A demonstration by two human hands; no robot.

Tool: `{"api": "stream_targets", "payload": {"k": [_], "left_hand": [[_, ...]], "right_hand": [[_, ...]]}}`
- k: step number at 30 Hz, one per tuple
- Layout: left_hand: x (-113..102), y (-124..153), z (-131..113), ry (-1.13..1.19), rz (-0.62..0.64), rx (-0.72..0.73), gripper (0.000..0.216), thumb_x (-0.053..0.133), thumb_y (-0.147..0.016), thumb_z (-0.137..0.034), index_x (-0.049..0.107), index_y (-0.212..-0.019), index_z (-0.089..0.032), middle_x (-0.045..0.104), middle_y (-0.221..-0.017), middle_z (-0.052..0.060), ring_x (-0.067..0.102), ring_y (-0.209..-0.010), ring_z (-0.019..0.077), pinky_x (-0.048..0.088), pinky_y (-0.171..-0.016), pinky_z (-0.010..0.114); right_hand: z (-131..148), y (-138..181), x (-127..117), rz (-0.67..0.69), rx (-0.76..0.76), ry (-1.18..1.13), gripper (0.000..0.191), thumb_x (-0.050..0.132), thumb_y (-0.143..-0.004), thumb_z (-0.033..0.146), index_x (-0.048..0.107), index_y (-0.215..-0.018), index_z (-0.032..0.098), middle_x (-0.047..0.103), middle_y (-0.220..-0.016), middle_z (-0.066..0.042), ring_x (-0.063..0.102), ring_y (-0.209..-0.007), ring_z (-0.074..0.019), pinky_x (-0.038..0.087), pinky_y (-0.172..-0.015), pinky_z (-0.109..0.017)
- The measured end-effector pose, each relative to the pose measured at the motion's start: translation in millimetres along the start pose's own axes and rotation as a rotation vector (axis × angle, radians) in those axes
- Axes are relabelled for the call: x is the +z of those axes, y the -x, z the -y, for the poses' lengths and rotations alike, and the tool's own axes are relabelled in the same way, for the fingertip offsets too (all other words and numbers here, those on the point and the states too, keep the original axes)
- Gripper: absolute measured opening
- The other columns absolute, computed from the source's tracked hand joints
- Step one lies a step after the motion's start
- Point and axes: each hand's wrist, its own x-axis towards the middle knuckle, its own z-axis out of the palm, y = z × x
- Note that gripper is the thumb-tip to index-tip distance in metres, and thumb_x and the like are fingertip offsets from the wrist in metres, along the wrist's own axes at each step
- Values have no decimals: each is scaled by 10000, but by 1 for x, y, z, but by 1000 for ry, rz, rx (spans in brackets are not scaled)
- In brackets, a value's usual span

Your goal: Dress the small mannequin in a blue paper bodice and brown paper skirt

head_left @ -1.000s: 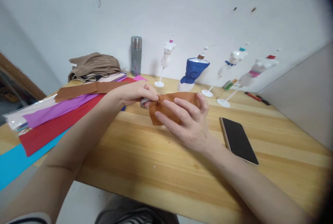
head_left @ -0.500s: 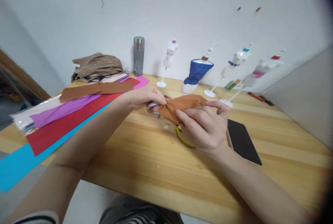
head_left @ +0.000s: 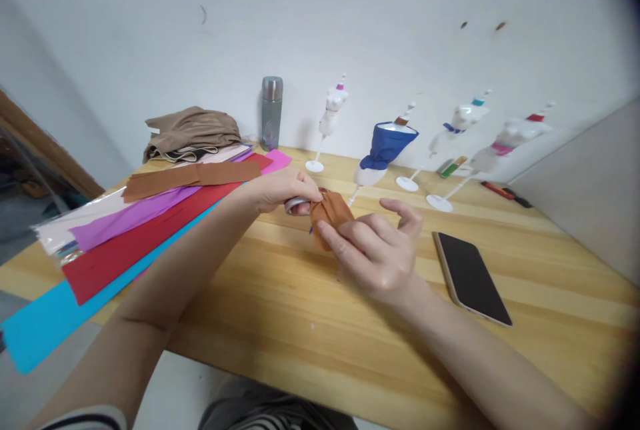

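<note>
Left hand [head_left: 285,191] with grip closed on the gathered edge of brown cloth [head_left: 335,207], cloth held above the counter [head_left: 270,297], left of the phone [head_left: 473,277], right hand [head_left: 385,251] with fingertip against cloth, outer finger raised clear, thumb hidden, right grip's closure cannot be told.

Seemingly a small dressmaking corner, with miniature mannequins [head_left: 333,102] and coloured cloth strips [head_left: 125,253] on a wooden desk [head_left: 280,313].

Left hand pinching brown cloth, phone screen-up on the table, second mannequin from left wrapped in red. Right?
No: that mannequin is wrapped in blue fabric, not red, per the head view. The left hand does pinch the brown cloth, and the phone lies screen-up on the table.
</note>
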Motion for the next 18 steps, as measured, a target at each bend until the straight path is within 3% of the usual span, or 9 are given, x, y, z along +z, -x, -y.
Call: {"api": "stream_targets", "payload": {"k": [3, 6, 9, 11, 13, 15, 16, 18], "left_hand": [[-4, 0, 2, -44, 15, 39, 312, 597, -745, -198, 545, -443, -144, 484, -446, 2, 391, -466, 71, 298, -497, 214], [-8, 3, 0, -114, 22, 77, 284, 599, -736, -228, 557, -469, -143, 510, -480, 2, 397, -491, 71, 310, -520, 214], [-9, 8, -5, -243, -12, 75, 231, 591, -717, -215, 566, -498, -142, 533, -510, -4, 435, -516, 76, 335, -543, 210], [-10, 11, -10, -359, -74, 59, 216, 570, -710, -188, 557, -499, -146, 523, -503, -13, 422, -502, 74, 309, -520, 214], [-12, 16, -15, -460, -148, 39, 228, 545, -712, -167, 536, -485, -154, 501, -483, -21, 389, -477, 70, 264, -488, 228], [-15, 20, -20, -536, -209, 37, 244, 533, -714, -156, 519, -470, -160, 472, -458, -29, 360, -456, 68, 231, -471, 247], [-16, 22, -22, -565, -224, 44, 253, 532, -716, -155, 515, -465, -163, 454, -446, -32, 351, -448, 69, 223, -467, 255], [-19, 26, -26, -609, -240, 60, 261, 539, -723, -160, 514, -463, -166, 427, -430, -37, 337, -437, 71, 216, -465, 267]], "right_hand": [[2, -2, -4, -40, -28, -125, 333, 658, -871, 110, 677, -1062, 382, 679, -714, 83, 571, -606, -121, 436, -921, -429], [-1, -9, -12, -122, -65, -232, 251, 654, -845, 165, 672, -1041, 321, 655, -724, 47, 561, -610, -147, 472, -813, -410], [-14, -11, -17, -182, 74, -334, 93, 583, -860, 186, 648, -831, 246, 582, -633, -1, 522, -571, -167, 422, -587, -348], [-28, -6, -13, 18, 370, -349, 271, 572, -891, 242, 553, -621, 234, 517, -541, -3, 476, -505, -153, 348, -514, -324], [-44, 6, -4, 409, 671, -312, 437, 627, -883, 380, 477, -499, 236, 456, -446, 9, 391, -415, -133, 269, -457, -315], [-59, 19, 9, 767, 860, -320, 472, 712, -812, 500, 507, -482, 232, 449, -402, 11, 366, -377, -129, 248, -435, -304], [-65, 25, 17, 837, 951, -329, 406, 743, -778, 506, 569, -543, 223, 505, -439, 0, 416, -398, -141, 276, -440, -297], [-72, 33, 32, 685, 1079, -377, 293, 741, -769, 474, 659, -782, 193, 595, -566, -10, 508, -493, -160, 350, -490, -284]]}}
